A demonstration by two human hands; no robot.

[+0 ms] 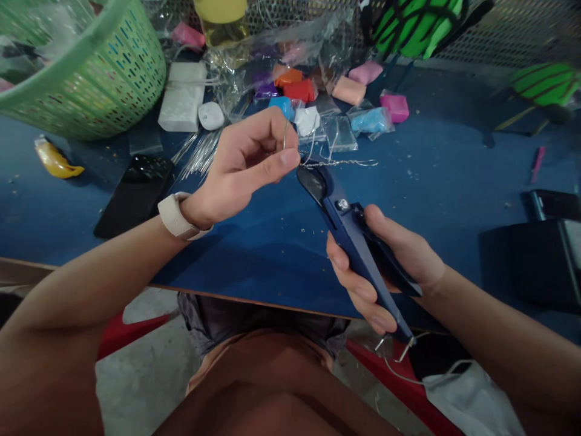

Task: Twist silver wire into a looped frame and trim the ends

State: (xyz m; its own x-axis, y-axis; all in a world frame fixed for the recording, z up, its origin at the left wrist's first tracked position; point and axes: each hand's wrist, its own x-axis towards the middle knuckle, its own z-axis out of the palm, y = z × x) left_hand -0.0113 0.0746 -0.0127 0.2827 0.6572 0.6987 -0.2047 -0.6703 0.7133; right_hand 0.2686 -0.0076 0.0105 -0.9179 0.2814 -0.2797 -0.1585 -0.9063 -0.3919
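My left hand (249, 160), with a pale band on its wrist, pinches a thin twisted wire piece (338, 162) whose strands stretch to the right from the fingertips. Wrapped around the blue handles of a cutting tool (358, 257) is my right hand (381, 272). The dark jaws of the tool point up and left, at the wire close to my left fingertips. Whether the jaws touch the wire cannot be made out. Several straight wires (200, 154) lie on the blue table (272, 260) behind my left wrist.
A green basket (113, 72) stands at the back left, near a black phone (134, 194) and a yellow item (57, 158). Colourful packets (299, 91) lie at the back centre. Green striped figures (544, 83) stand at the back right; a black box (531, 263) is at the right.
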